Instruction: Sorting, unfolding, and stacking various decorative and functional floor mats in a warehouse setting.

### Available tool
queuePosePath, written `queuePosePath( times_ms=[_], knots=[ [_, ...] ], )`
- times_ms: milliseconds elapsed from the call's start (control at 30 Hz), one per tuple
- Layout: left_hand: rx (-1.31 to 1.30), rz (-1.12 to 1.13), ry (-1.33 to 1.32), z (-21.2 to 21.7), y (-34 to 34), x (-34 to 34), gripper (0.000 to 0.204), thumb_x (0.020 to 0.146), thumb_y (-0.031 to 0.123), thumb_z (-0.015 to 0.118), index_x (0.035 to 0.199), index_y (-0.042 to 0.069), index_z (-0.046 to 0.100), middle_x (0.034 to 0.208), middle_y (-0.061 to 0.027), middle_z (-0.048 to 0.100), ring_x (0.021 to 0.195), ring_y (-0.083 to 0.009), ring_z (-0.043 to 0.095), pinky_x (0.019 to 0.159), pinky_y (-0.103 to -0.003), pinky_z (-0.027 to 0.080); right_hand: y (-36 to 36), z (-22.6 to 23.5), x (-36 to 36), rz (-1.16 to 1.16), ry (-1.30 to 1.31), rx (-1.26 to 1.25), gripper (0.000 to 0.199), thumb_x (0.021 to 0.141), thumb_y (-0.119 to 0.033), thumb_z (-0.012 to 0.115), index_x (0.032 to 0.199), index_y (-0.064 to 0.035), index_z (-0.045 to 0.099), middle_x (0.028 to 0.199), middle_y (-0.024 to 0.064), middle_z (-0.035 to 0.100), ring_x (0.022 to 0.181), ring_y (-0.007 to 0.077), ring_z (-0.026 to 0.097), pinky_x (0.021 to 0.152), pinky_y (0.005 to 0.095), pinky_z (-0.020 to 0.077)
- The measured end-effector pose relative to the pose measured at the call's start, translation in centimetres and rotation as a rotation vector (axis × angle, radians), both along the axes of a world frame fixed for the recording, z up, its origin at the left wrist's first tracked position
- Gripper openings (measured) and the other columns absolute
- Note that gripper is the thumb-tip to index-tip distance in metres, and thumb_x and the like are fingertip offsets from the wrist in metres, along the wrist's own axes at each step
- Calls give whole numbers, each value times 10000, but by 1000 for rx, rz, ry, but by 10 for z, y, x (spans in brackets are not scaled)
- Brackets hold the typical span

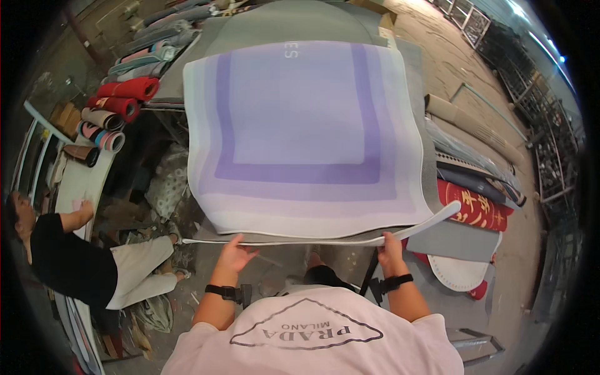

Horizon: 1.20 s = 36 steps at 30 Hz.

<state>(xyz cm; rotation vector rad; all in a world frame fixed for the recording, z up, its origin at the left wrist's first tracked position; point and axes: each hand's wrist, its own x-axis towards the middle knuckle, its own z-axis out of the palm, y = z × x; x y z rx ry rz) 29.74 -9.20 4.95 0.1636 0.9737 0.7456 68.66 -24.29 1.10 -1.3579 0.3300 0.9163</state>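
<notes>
A large purple and lilac floor mat [300, 119] with a pale border lies spread over a stack of grey mats in front of me. A long white-edged mat rim [312, 243] runs along its near side, its right end curling up. Whether this rim belongs to the purple mat or to another one, I cannot tell. My left hand [234, 255] grips the rim left of the middle, its thumb apart from the fingers. Farther right, my right hand [391, 251] is closed on the same rim. Fingertips are partly hidden on both hands.
Rolled mats, including a red one [472, 206], lie right of the stack. Red rolls [128, 87] and others sit on a pale bench [72, 181] at left. Beside it is a person in a black top [75, 256]. Metal racks [537, 119] line the far right.
</notes>
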Motion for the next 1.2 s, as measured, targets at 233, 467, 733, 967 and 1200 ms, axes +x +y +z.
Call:
queuePosePath(
  times_ms=[233,467,733,967,1200],
  knots=[
    [-235,255,250,-112,27,-48,197,792,124,479,970,39,476,940,-110,542,844,-261,537,732,-401,447,-13,103,-31,471,-11,24,283,766,-136,572,1012,-41,468,866,43,542,745,135,547,611,251,461],
    [368,476,382,71,13,5,254,760,-16,498,1006,41,465,965,-92,539,863,-215,549,733,-350,469,82,219,134,1246,-509,381,417,832,-366,481,1064,-20,513,965,58,569,791,146,555,700,263,432],
    [651,470,634,170,35,-8,318,774,68,500,1059,-57,435,1020,-133,521,913,-233,518,823,-357,401,218,32,339,868,-1078,-856,751,754,-481,492,1144,148,365,1137,298,440,1111,353,415,903,375,335],
    [985,384,799,221,55,41,353,775,87,500,1080,-78,434,1019,-142,532,897,-213,525,811,-316,396,282,49,337,629,-1190,-544,485,693,-373,586,944,41,570,896,182,598,850,286,567,746,321,427],
    [1358,532,594,279,100,96,353,773,118,523,1058,-77,451,1003,-122,538,883,-187,525,794,-290,397,314,206,299,351,-1521,111,291,741,-157,547,940,54,571,792,148,614,726,196,580,688,274,436]
  ],
)
